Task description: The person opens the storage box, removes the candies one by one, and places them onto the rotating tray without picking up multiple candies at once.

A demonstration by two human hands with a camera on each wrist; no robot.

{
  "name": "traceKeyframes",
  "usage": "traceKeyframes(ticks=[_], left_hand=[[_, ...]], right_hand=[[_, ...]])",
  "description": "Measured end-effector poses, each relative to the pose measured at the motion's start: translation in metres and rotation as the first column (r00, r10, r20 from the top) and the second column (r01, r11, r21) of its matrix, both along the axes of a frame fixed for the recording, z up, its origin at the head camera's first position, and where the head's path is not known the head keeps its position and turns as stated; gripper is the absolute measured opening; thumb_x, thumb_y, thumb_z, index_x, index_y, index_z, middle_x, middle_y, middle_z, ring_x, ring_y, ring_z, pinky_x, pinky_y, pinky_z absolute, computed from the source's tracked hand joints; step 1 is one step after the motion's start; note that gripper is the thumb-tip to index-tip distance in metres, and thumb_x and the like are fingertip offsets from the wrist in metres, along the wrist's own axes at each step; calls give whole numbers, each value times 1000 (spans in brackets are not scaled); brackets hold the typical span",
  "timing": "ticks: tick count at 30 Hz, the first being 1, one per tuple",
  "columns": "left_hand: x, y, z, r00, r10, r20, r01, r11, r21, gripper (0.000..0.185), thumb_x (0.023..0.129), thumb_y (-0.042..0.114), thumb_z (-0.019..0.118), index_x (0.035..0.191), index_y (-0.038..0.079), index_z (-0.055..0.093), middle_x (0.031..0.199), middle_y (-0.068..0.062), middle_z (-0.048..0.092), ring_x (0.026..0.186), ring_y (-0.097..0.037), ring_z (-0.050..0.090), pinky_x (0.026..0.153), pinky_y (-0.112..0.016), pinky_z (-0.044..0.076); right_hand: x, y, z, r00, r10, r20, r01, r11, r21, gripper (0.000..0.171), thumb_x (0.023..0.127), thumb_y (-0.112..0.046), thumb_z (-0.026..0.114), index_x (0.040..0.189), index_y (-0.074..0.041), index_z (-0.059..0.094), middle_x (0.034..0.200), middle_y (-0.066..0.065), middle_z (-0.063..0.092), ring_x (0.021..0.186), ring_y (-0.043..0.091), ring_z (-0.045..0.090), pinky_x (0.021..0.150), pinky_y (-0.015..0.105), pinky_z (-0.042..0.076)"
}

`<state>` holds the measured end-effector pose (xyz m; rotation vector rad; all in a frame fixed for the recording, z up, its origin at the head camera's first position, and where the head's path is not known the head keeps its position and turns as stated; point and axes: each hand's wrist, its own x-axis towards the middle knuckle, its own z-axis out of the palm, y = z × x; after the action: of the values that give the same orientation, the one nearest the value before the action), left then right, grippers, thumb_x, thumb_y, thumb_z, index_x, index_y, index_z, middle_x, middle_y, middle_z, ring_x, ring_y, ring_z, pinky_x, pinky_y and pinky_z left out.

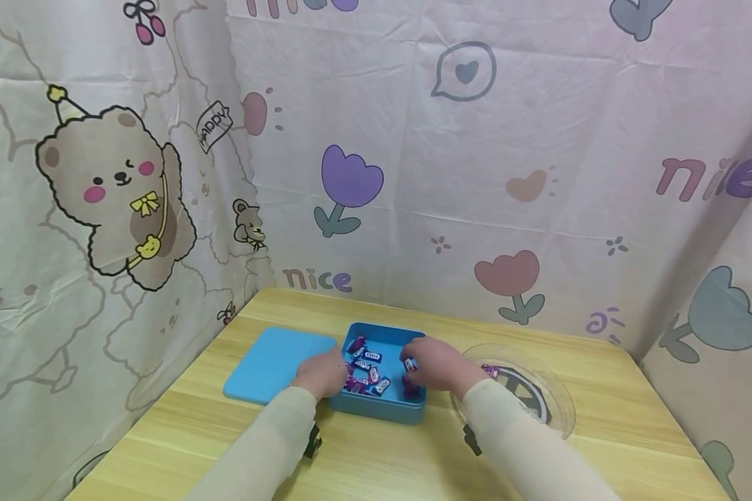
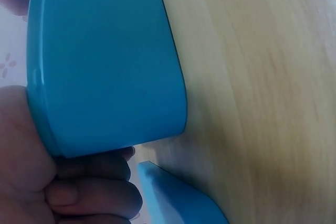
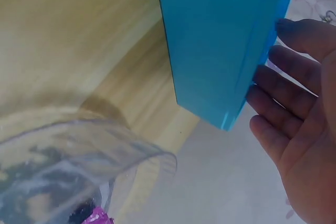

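A blue rectangular box (image 1: 376, 409) stands uncovered on the table, with several small wrapped candies (image 1: 372, 357) in purple and blue lying inside. My left hand (image 1: 323, 374) grips the box's left end, thumb over the rim and fingers (image 2: 100, 198) curled against the outer wall. Over the right wall reaches my right hand (image 1: 440, 363), its fingers loosely bent and spread at the rim. A purple candy (image 1: 411, 387) lies in the box just below that hand. In the right wrist view the palm is bare and the fingertips overlap the rim.
A flat light-blue lid (image 1: 269, 365) lies left of the box. To the right, partly behind the right forearm, is a clear round plastic bowl (image 1: 564, 393) with a purple-wrapped candy (image 1: 491, 371) in it. Printed curtains (image 1: 413, 174) hang behind the wooden table.
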<state>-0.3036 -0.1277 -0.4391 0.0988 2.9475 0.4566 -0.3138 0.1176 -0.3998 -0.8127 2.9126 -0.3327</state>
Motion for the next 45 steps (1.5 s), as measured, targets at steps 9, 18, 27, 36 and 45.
traceKeyframes(ticks=[9,18,27,36,45], left_hand=[[0,-1,0,1000,6,-4,-6,1000,4,55,104,18,51,150,-8,38,152,-22,45,133,-37,50,103,-60,41],[-1,0,0,1000,6,1,-6,1000,11,55,105,20,48,151,-7,36,152,-21,45,134,-36,49,104,-60,41],[-1,1,2,1000,10,2,-10,1000,-3,56,105,21,49,152,-6,36,153,-21,44,135,-35,48,104,-59,40],[0,2,2,1000,0,-6,-1,1000,-21,54,105,20,51,150,-6,40,151,-20,47,131,-33,51,103,-58,42],[1,1,0,1000,2,-10,-2,1000,-27,54,104,19,52,150,-7,40,150,-20,47,126,-32,54,100,-57,46]], right_hand=[[0,-9,-8,1000,21,3,-21,995,92,33,91,-27,77,123,-17,72,111,0,69,100,19,64,92,45,53],[-1,-11,-14,998,55,-39,-48,986,162,26,88,-28,80,111,-17,74,86,-8,62,81,14,55,83,38,54],[1,-14,-16,995,79,-67,-63,973,220,13,90,-23,79,101,-18,74,75,-10,56,74,14,54,87,37,52],[3,-16,-18,995,79,-67,-61,968,242,14,89,-21,80,102,-18,74,84,-8,65,92,18,65,112,55,33],[6,-18,-20,991,97,-98,-69,965,253,22,91,-20,78,112,-19,75,100,-5,72,106,21,66,112,56,32]])
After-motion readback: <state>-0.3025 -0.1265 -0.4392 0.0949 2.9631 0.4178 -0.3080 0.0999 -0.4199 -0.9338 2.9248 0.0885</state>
